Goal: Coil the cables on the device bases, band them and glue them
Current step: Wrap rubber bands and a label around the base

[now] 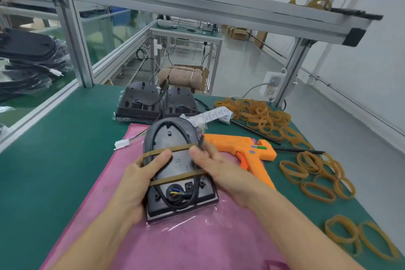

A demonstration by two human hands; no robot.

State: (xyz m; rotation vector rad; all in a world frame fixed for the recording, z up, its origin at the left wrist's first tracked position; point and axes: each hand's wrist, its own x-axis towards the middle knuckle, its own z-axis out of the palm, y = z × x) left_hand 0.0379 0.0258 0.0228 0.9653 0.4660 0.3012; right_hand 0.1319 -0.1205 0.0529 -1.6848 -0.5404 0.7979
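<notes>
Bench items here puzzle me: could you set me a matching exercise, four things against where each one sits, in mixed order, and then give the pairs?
Things:
1. glue gun
2. white connector
3. loose rubber bands
4. device base

Places:
A. held between the left hand and right hand, over the pink cloth
B. heaped on the green mat at the far right
C. lying on the mat just right of the held base
D. at the cloth's far left edge, on coloured wires

Pairs: 1-C, 2-D, 3-B, 4-A
</notes>
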